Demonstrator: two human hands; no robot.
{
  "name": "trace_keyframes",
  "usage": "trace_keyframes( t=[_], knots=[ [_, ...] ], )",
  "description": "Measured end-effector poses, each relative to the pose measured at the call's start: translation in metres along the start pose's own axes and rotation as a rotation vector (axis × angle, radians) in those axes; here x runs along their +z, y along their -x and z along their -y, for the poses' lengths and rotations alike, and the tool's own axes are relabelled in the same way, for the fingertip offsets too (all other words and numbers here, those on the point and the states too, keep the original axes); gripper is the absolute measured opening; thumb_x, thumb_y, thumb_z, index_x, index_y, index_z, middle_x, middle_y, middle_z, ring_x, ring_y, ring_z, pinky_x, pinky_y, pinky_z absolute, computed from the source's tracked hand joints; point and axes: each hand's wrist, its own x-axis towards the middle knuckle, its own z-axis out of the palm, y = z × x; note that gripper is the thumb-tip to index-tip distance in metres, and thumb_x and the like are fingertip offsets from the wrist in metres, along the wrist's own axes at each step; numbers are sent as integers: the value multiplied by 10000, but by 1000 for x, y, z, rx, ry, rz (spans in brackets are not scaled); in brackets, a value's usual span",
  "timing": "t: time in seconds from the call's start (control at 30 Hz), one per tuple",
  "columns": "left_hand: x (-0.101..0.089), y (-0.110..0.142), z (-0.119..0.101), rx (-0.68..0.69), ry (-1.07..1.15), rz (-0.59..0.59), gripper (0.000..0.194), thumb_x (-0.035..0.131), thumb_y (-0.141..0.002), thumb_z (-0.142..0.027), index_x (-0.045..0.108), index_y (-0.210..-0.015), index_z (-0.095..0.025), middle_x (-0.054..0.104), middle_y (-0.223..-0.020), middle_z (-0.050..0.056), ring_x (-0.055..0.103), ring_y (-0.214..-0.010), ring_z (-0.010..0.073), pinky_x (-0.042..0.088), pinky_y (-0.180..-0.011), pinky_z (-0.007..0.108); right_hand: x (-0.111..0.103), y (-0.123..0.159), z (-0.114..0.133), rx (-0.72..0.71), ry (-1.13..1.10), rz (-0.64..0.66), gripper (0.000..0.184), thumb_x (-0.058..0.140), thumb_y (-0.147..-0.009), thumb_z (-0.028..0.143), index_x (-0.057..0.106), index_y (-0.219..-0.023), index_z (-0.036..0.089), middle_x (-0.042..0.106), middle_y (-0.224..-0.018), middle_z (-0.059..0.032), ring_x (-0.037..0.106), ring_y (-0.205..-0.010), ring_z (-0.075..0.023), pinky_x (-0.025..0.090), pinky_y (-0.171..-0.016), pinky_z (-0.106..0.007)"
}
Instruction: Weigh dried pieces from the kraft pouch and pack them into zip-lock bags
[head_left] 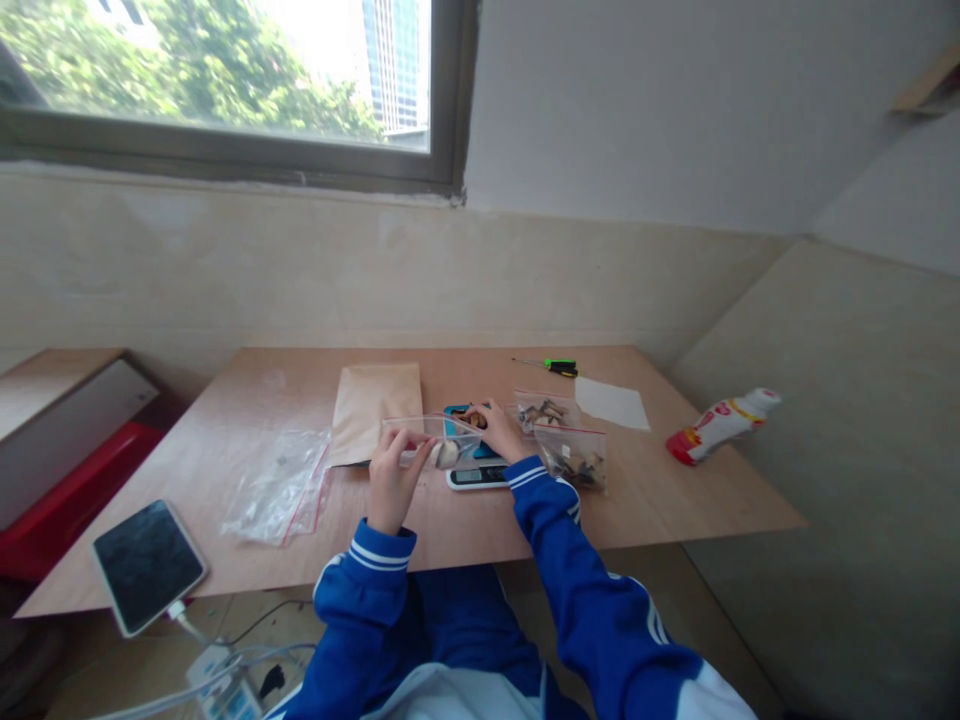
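The bag (450, 433) is glossy clear plastic, the table (202, 480) smooth matt plywood, the envelope (376, 410) matt brown paper, the phone (148, 567) glossy glass.

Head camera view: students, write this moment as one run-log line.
left hand: holds clear zip bag | right hand: touches bag, above blue tray | beside: digital scale, filled zip bag

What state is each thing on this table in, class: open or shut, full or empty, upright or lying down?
Raised zip bag, held in left hand, pale lump inside.
Crumpled zip bag, lying flat.
Front zip bag, holding dark pieces.
Phone, screen dark, cable plugged in.
White bottle, lying on its side.
Screwdriver, lying flat.
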Motion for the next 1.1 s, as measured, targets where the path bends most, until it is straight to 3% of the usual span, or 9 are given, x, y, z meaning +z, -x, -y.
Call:
trace_keyframes(
  t=[0.13,0.3,0.37,0.47,0.57,0.7,0.9,1.0,1.1],
  knots=[
    [-2,1,1,-2,-4,1,175,572,-854,-353,625,-795,-197,569,-798,11,568,-743,141,470,-728,286,-2,-1,-7,60,-163,-70,122,656,-733,149,669,-850,183,543,-928,-38,553,-888,-182,449,-831,-331],
    [-3,2,2,4,0,5,167,576,-852,-347,626,-797,-197,569,-803,9,569,-729,134,473,-713,275,-9,-1,-4,62,-265,-111,101,614,-750,210,644,-831,156,594,-940,-66,578,-890,-187,490,-743,-304],
    [-3,2,2,5,0,12,168,575,-851,-350,627,-798,-199,572,-801,9,571,-722,134,478,-709,278,-18,1,10,58,-351,-142,153,618,-761,268,628,-868,160,624,-966,-67,590,-918,-184,494,-783,-310],
    [-1,2,2,6,-6,22,171,575,-849,-354,628,-793,-202,576,-791,10,575,-724,139,484,-703,282,-37,7,44,65,-682,-173,255,665,-744,343,598,-933,186,647,-988,-40,612,-923,-164,484,-864,-316],
    [2,2,-1,18,-8,29,164,575,-849,-351,629,-794,-206,585,-800,9,581,-732,139,487,-701,274,-52,12,77,42,-931,-58,292,714,-715,345,583,-937,207,647,-955,-16,622,-921,-153,492,-864,-297],
    [6,2,-5,39,14,27,152,574,-852,-341,632,-797,-211,584,-793,5,587,-730,134,492,-693,263,-53,13,93,-22,-782,182,235,719,-710,306,604,-879,190,645,-893,-9,626,-863,-142,505,-820,-290],
    [8,4,-5,56,19,13,145,586,-848,-328,630,-775,-211,588,-781,7,594,-756,138,490,-719,266,-53,14,90,-170,-439,307,151,616,-811,313,662,-834,171,686,-872,-36,640,-870,-170,491,-847,-332],
    [7,4,-4,39,21,-2,140,589,-846,-320,626,-774,-206,587,-776,7,588,-746,136,487,-714,264,-63,16,89,-210,-525,387,211,588,-845,362,677,-919,185,699,-1026,-55,614,-1052,-196,447,-954,-360],
    [6,4,-3,10,15,-19,156,583,-850,-322,621,-760,-201,595,-778,12,590,-745,140,488,-718,274,-64,14,74,-179,-702,310,262,508,-897,372,649,-1036,201,667,-1153,-61,568,-1155,-191,417,-1009,-380]
  ],
)
